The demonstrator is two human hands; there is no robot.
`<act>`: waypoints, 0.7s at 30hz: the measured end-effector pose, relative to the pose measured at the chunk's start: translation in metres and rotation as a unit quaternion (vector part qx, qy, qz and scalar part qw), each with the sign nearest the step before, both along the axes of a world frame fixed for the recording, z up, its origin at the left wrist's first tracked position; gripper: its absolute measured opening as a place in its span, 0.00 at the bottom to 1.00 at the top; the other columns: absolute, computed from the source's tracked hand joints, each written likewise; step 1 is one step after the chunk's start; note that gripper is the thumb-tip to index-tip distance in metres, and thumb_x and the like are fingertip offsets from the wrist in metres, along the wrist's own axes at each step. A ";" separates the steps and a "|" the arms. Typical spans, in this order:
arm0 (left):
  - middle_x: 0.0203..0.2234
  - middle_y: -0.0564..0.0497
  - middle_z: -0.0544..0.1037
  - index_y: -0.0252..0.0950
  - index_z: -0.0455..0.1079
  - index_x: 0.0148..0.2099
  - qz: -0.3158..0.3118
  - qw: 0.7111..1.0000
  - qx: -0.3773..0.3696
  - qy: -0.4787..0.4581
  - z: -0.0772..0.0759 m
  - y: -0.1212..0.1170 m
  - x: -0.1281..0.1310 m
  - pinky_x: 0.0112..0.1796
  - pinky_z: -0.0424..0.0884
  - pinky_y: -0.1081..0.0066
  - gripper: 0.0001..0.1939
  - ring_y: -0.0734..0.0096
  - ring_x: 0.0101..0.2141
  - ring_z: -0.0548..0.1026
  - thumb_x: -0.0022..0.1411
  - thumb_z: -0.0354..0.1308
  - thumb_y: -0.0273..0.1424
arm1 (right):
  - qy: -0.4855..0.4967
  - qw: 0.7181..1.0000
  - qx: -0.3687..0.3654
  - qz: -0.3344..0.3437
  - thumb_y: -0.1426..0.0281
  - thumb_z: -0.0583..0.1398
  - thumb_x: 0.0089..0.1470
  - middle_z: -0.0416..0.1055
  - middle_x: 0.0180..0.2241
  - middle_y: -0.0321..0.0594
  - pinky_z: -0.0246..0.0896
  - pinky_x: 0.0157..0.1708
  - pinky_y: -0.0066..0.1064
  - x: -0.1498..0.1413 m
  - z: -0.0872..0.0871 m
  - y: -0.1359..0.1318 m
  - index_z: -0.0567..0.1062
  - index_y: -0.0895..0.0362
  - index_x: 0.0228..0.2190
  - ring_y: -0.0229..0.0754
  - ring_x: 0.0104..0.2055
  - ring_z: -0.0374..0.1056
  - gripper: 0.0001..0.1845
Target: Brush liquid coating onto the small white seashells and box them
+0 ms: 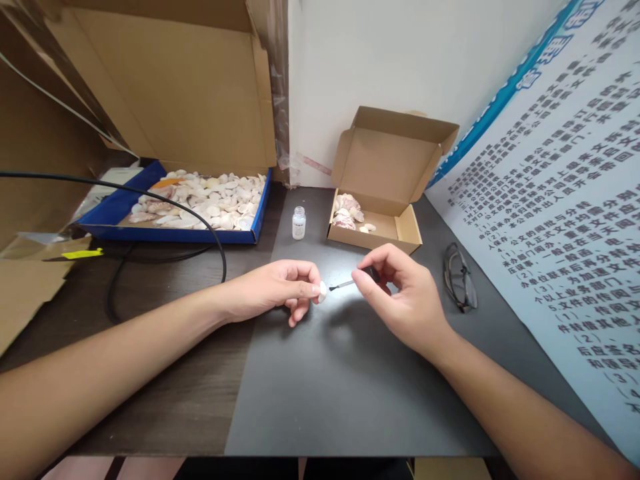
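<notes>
My left hand [290, 288] is closed in a pinch on a small white seashell [323, 292], held just above the dark mat. Between the fingers of my right hand [397, 293] is the black cap of a small applicator brush [343, 285]. The brush's dark tip points left at the shell, with a narrow gap between them. Behind the hands stands a small clear bottle [299, 223] with a white label, uncapped and upright.
A blue-sided box [173, 235] full of white shells is at back left. A smaller cardboard box [373, 239] holds several shells. Glasses [459, 277] lie at right, by a printed poster [565, 200]. A black cable [220, 250] loops across the left side.
</notes>
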State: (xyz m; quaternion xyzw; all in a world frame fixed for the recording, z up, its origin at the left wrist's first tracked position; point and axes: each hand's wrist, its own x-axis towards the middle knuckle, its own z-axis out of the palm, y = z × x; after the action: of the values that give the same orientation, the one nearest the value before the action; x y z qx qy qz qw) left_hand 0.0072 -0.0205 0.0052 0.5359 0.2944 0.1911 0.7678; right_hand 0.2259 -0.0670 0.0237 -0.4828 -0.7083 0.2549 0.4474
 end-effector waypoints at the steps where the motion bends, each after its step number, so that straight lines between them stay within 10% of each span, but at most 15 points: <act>1: 0.23 0.56 0.72 0.33 0.68 0.35 0.001 1.000 0.000 0.001 0.000 0.000 0.000 0.23 0.69 0.78 0.08 0.81 0.20 0.68 0.61 0.62 0.32 | 0.012 1.000 0.005 0.000 0.70 0.62 0.54 0.64 0.22 0.30 0.56 0.22 0.26 0.000 0.000 0.000 0.70 0.54 0.30 0.33 0.23 0.58 0.04; 21: 0.18 0.55 0.70 0.35 0.67 0.36 0.000 1.000 -0.005 0.029 -0.001 0.000 -0.001 0.25 0.66 0.77 0.07 0.77 0.21 0.68 0.61 0.61 0.33 | 0.012 0.999 -0.011 0.032 0.70 0.62 0.55 0.63 0.23 0.30 0.56 0.22 0.27 0.000 -0.001 0.000 0.70 0.54 0.32 0.33 0.22 0.57 0.05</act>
State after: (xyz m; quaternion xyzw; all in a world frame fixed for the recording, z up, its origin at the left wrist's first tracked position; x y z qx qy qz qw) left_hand 0.0058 -0.0208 0.0045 0.5377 0.3175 0.1735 0.7615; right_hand 0.2260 -0.0670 0.0228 -0.4613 -0.7151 0.2832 0.4423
